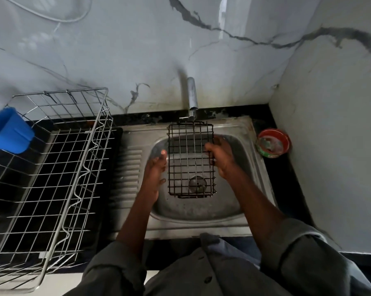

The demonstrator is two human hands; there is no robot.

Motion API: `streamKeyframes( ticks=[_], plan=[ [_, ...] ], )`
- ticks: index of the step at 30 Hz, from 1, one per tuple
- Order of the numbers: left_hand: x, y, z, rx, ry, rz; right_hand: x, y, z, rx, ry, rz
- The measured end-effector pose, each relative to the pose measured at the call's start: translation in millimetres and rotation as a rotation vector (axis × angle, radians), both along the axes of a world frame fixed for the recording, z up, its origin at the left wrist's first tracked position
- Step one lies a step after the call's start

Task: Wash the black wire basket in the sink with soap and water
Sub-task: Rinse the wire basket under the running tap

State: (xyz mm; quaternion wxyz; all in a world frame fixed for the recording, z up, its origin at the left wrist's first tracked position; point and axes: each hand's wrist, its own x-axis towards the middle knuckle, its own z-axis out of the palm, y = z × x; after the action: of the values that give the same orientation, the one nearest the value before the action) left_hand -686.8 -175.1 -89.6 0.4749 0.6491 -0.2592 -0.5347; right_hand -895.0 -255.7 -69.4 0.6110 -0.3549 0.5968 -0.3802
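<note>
The black wire basket (191,160) is held over the steel sink (201,208), its far end just under the tap (192,97). My right hand (219,155) grips the basket's right edge with the fingers curled around the wires. At the basket's left edge is my left hand (156,169), fingers spread, touching or nearly touching the frame. I cannot tell whether water is running. The drain (197,184) shows through the mesh.
A large silver wire dish rack (50,167) stands on the dark counter to the left, with a blue cup (8,130) at its far left. A red soap tub (273,143) sits on the counter right of the sink, by the marble wall corner.
</note>
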Motion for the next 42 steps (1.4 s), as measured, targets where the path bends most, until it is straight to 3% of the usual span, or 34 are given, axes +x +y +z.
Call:
streamKeyframes(
  ticks=[5, 10, 15, 21, 29, 38, 42],
  plan=[
    [3, -36, 18, -0.004, 0.099, -0.070, -4, 2, -8, -0.063, -0.035, 0.163],
    [16, -61, 13, 0.010, 0.131, -0.184, -14, -9, -10, -0.069, 0.064, 0.235],
    [7, -72, -4, -0.089, -0.103, -0.185, -10, -23, 0, -0.004, 0.330, 0.217],
    [3, -73, -13, -0.140, -0.351, -0.175, 10, -25, 16, 0.006, 0.331, 0.021],
    [-10, -67, -11, -0.113, -0.172, -0.244, -8, -23, 24, 0.073, 0.132, -0.019],
    [-16, -50, -5, -0.120, -0.128, -0.267, -7, -10, 26, -0.020, 0.228, -0.064],
    [1, -45, -5, -0.112, -0.109, -0.204, -1, -4, 31, -0.094, 0.215, 0.058]
  ],
)
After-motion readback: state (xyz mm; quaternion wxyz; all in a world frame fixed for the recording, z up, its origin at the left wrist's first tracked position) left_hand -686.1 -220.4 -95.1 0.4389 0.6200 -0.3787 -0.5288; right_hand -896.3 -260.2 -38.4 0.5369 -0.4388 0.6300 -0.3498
